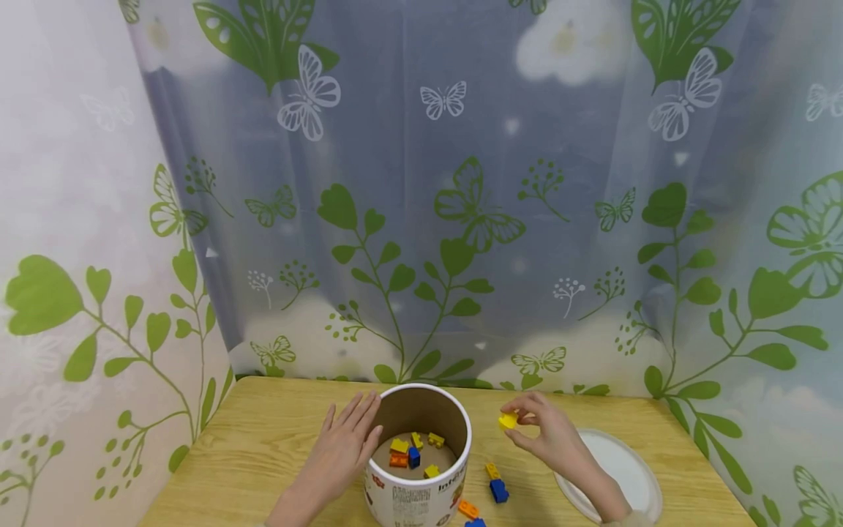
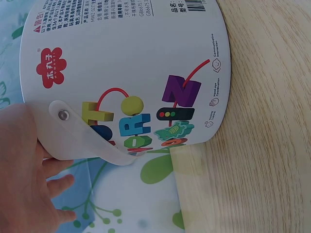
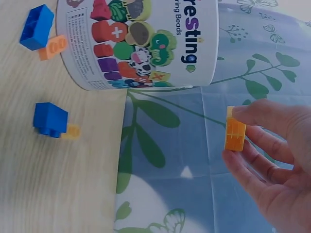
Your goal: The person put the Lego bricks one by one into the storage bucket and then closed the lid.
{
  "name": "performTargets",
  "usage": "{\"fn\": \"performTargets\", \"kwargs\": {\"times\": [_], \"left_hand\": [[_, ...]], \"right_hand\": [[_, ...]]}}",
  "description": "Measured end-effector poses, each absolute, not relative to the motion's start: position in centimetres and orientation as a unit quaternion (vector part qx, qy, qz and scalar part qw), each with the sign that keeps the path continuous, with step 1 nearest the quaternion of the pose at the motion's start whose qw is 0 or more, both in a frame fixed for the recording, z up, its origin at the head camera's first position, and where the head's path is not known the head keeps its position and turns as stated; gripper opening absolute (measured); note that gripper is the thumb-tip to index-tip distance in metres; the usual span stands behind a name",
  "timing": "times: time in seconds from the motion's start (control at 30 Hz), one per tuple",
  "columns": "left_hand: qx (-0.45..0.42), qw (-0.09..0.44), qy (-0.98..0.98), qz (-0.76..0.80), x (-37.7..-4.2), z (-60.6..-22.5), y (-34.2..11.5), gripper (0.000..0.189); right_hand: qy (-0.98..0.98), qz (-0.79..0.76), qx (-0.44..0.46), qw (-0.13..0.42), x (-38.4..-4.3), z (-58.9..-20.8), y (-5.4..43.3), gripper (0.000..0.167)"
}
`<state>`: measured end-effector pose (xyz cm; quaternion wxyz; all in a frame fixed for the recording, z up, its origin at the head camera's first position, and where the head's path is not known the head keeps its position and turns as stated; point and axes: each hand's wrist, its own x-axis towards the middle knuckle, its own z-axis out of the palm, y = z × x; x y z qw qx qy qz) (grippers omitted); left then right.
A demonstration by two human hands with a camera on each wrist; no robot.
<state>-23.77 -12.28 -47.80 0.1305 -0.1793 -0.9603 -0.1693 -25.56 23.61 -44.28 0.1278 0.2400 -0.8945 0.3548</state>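
My right hand point(image 1: 556, 438) pinches a yellow building block point(image 1: 508, 420) between thumb and fingers, up in the air to the right of a white bucket point(image 1: 382, 501). The block's hollow underside shows in the right wrist view, where the same yellow block point(image 3: 235, 131) looks more orange. With fingers straight, my left hand point(image 1: 344, 445) lies against the bucket's left rim. Inside the bucket are several blocks, among them an orange block point(image 1: 398, 460) and a blue block point(image 1: 414, 457). The left wrist view shows the bucket's printed side and its white handle strap point(image 2: 92, 136).
Right of the bucket, a yellow block point(image 1: 492, 471) and a blue block point(image 1: 499, 491) lie together on the wooden table point(image 1: 263, 424). An orange block point(image 1: 468, 509) and another blue block point(image 1: 476, 522) are nearer. A round white lid point(image 1: 615, 468) lies under the right forearm. Patterned curtains surround the table.
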Motion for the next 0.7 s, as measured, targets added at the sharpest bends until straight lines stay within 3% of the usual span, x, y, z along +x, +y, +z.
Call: {"fn": "performTargets", "kwargs": {"times": [0.37, 0.7], "left_hand": [[-0.179, 0.133, -0.958, -0.178, -23.7, -47.7, -12.2, 0.053], [-0.183, 0.135, -0.958, -0.174, -23.6, -47.7, -12.2, 0.053]], "right_hand": [[-0.885, 0.345, 0.269, 0.159, -26.3, -43.2, 22.1, 0.031], [-0.868, 0.365, 0.303, 0.147, -27.4, -42.2, 18.6, 0.025]]}}
